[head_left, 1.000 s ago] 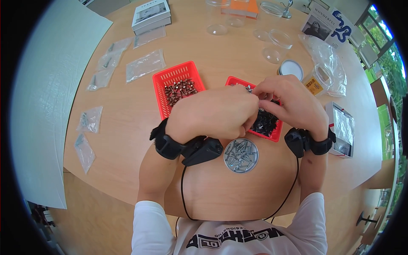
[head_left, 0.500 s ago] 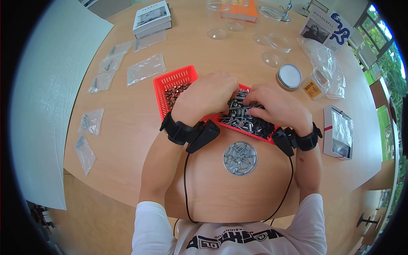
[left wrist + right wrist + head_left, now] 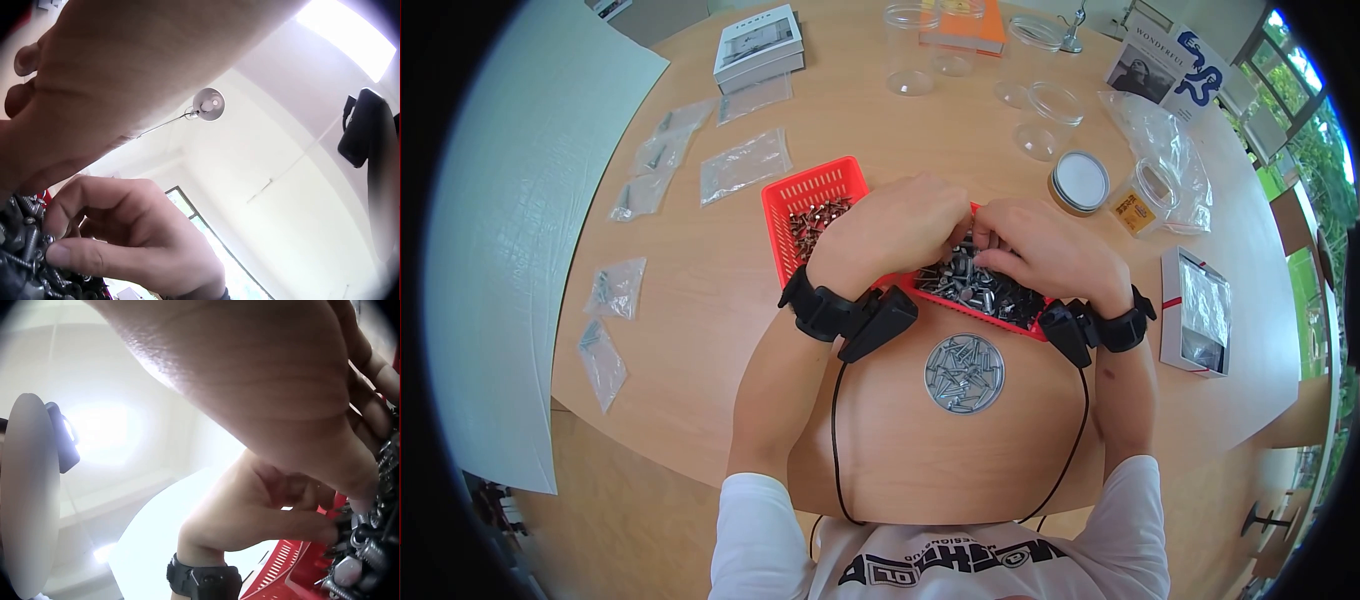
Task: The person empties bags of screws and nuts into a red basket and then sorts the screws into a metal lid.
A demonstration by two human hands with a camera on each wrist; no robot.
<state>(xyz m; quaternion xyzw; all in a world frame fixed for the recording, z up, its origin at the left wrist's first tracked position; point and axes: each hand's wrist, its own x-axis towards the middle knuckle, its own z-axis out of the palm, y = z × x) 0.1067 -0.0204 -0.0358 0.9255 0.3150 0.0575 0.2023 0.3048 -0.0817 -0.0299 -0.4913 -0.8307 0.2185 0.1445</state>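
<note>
Both hands reach into a red basket [image 3: 1022, 325] of mixed silver and black screws [image 3: 975, 283]. The left hand [image 3: 890, 232], back upward, covers the basket's left end; in the right wrist view its thumb reaches the screws [image 3: 347, 570]. Facing it from the right, the right hand [image 3: 1055, 248] has bent fingers and its thumb low over the pile. In the left wrist view, the right hand [image 3: 140, 240] has thumb and index fingertips among screws [image 3: 28, 244], close together. Whether either hand grips a screw is hidden. Nearer the body lies a round dish [image 3: 965, 411] of silver screws.
Left of the hands stands a red basket [image 3: 776, 225] of brownish screws. Plastic bags [image 3: 745, 160] lie at the left. Behind and right are clear jars [image 3: 911, 50], a round tin [image 3: 1080, 182], a labelled tub [image 3: 1140, 208] and an open box [image 3: 1197, 312].
Both hands have moved left from the basket's black-screw end over the silver screws. Over the last half second they have drawn slightly closer together, and the right fingers have bent more.
</note>
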